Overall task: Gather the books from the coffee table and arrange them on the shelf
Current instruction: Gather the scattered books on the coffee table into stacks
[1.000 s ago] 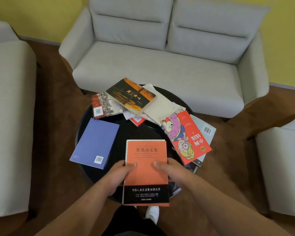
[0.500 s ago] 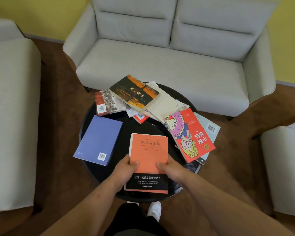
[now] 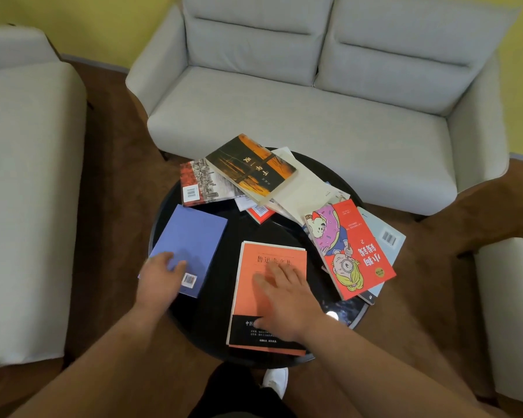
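Black round coffee table (image 3: 215, 315) is carrying approx 8 books (image 3: 251, 167); I'm pressing left hand (image 3: 160, 279) flat on blue paperback (image 3: 194, 236), right hand (image 3: 284, 300) flat on orange paperback (image 3: 249, 282).

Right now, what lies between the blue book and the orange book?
Only bare black tabletop separates the blue book from the orange book, as the head view shows.

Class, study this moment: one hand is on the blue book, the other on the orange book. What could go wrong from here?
1. The blue book juts past the table's left rim under the left hand; a nudge could tip it onto the floor.
2. The right hand lies flat on the orange book near the front rim; sliding it closer may drop it.
3. The cartoon book overhangs the right rim and might slip if bumped.
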Motion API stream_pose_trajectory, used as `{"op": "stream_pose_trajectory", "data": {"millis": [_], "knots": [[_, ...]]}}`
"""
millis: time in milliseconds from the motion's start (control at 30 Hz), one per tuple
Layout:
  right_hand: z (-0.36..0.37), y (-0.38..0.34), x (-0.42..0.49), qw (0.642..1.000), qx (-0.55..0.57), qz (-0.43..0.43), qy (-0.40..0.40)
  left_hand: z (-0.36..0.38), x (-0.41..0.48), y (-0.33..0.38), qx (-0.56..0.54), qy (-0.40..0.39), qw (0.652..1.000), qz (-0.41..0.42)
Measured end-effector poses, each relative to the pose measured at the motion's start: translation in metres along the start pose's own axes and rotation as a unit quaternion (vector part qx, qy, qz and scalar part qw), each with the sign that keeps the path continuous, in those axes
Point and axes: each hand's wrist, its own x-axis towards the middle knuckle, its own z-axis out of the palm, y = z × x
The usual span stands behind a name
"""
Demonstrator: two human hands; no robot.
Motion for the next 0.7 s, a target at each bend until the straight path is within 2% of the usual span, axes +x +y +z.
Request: {"op": "stream_pose_trajectory", "data": {"millis": [67, 100, 200, 333, 433, 500, 600, 700], "knots": [[0.004, -0.001, 0.004, 1.000, 0.007, 0.020, -0.016, -0.009, 0.026, -0.020, 0.074, 0.007, 0.996, -0.038], [0.005, -0.001, 0.004, 1.000, 0.008, 0.024, -0.018, -0.011, 0.034, -0.026, 0.084, -0.018, 0.995, -0.058], [0.007, 0.003, 0.006, 0.999, 0.004, 0.023, -0.024, -0.003, 0.044, -0.039, 0.050, -0.087, 0.992, -0.076], [0.008, 0.003, 0.007, 0.999, 0.011, 0.030, -0.036, -0.006, 0.051, -0.041, 0.056, -0.061, 0.993, -0.087], [0.007, 0.005, 0.007, 0.998, 0.017, 0.034, -0.042, -0.010, 0.046, -0.040, 0.045, -0.092, 0.991, -0.090], [0.007, 0.005, 0.007, 0.998, 0.017, 0.034, -0.046, -0.010, 0.035, -0.043, -0.062, -0.134, 0.985, -0.090], [0.006, 0.005, 0.008, 0.998, 0.024, 0.036, -0.054, -0.018, 0.008, -0.040, -0.277, -0.178, 0.937, -0.118], [0.001, 0.004, 0.006, 0.998, 0.018, 0.029, -0.059, -0.032, -0.014, -0.037, -0.342, -0.159, 0.919, -0.113]]}}
